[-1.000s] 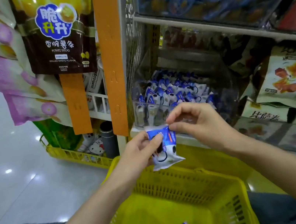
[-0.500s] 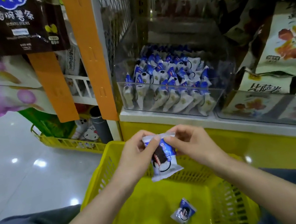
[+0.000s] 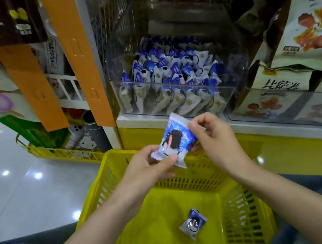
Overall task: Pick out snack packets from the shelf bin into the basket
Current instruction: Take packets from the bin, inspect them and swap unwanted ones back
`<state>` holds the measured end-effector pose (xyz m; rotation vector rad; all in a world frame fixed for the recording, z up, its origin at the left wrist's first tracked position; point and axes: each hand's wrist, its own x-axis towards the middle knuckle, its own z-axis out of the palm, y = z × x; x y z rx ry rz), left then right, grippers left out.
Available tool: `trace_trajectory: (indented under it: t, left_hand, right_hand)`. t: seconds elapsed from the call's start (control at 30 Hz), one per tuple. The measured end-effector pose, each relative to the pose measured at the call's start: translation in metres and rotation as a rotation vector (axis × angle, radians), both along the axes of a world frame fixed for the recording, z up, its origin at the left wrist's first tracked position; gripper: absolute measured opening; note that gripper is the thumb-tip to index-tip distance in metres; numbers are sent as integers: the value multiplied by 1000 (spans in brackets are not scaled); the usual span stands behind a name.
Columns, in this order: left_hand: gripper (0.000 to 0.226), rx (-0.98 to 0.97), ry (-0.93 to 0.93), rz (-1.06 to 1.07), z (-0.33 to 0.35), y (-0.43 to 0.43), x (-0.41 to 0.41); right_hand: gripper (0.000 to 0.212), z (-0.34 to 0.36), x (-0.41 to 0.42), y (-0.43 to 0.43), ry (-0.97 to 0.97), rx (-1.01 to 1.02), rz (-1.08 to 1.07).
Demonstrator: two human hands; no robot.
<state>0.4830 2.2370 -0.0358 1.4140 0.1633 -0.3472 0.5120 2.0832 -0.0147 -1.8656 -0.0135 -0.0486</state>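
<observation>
— What's in hand?
— I see the left grip (image 3: 148, 166) and right grip (image 3: 214, 134) both pinching one snack packet (image 3: 174, 140) above the yellow basket (image 3: 248, 224); a second packet (image 3: 193, 223) lies inside.
— Surroundings?
— Clear shelf bin (image 3: 177, 96) of packets ahead, glossy floor (image 3: 8, 188) left.

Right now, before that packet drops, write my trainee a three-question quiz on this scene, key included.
1. True or false: the yellow basket has no packet in it.
2. Which grips the held packet above the basket? A. the left hand alone. B. the right hand alone. C. both hands.
3. Fill in: the unpicked packets stand in a clear ____.

Key:
1. False. One loose packet lies on the basket floor.
2. C. The left hand and the right hand both pinch it.
3. bin.
</observation>
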Motion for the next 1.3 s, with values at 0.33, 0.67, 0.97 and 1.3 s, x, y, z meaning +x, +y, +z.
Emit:
trace_trajectory:
  t: [0.33,0.67,0.97,1.3]
  left_hand:
    - [12,149,-203,366,-5,13,19]
    - [27,632,-646,42,1,14,15]
    - [21,424,-457,106,-4,9,14]
    - [21,454,-499,16,-2,7,13]
  right_hand:
    - [19,-7,-6,7,304,311,110]
    - [28,-14,-13,7,-51,-260,279]
    - [16,-18,-11,7,140,-59,222]
    - [8,-10,-16,4,-361,-538,202]
